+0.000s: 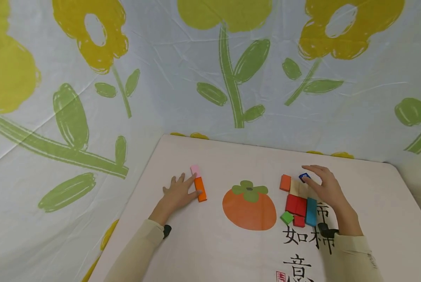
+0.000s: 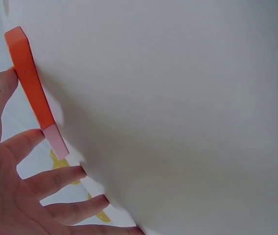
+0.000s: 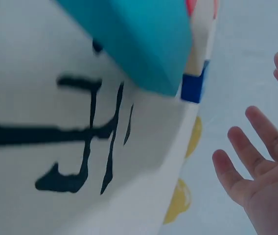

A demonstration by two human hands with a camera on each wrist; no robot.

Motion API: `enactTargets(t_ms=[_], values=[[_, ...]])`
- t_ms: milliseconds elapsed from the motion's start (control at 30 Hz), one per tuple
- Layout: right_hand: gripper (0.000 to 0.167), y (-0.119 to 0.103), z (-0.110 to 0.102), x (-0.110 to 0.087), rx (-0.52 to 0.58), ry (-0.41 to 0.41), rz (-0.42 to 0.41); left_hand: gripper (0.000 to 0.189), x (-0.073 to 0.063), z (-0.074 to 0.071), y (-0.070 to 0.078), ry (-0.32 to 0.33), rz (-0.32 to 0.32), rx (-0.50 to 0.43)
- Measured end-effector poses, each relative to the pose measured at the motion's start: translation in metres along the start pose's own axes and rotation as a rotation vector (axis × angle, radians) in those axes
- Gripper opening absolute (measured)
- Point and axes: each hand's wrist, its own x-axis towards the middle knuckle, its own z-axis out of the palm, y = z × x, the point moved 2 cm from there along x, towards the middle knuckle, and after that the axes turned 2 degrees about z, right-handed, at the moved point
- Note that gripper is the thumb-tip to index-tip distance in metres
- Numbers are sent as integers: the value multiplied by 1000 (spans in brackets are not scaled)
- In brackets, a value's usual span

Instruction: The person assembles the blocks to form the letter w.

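Observation:
My left hand (image 1: pixel 177 194), fingers spread, lies beside a long orange block (image 1: pixel 201 192) and a pink block (image 1: pixel 195 169) set end to end. In the left wrist view the thumb touches the orange block's side, and the index fingertip is at the seam between the two. Over on the right, my right hand (image 1: pixel 329 190) hovers above a group of blocks with its fingers loosely bent. Its thumb tip overlaps a dark blue block (image 1: pixel 301 176) in the head view; in the right wrist view the fingers stand apart from that block (image 3: pixel 193 89).
The group also has an orange-red block (image 1: pixel 285 183), plain wooden blocks (image 1: pixel 294 188), red blocks (image 1: pixel 291 204), a teal block (image 1: pixel 311 214), a green block (image 1: pixel 286 217) and a small red one (image 1: pixel 299 221). The tablecloth (image 1: pixel 210 243) bears a printed persimmon (image 1: pixel 249 211) and black characters. Flowered cloth (image 1: pixel 182 98) hangs behind.

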Motion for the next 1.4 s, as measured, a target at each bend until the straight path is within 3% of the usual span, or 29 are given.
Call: enactTargets(t_ms=[300,433,700,1400], values=[[46,48,-7,16,14,-243,112,76,0,0,1,3,9,-15],[48,59,-7,21,-4,-294,141,77,1,1,1,2,9,-18],[37,65,-1,21,-155,-291,166,77,1,2,0,7,9,-26],[37,62,5,20,-166,-275,172,77,2,1,-4,7,0,-14]])
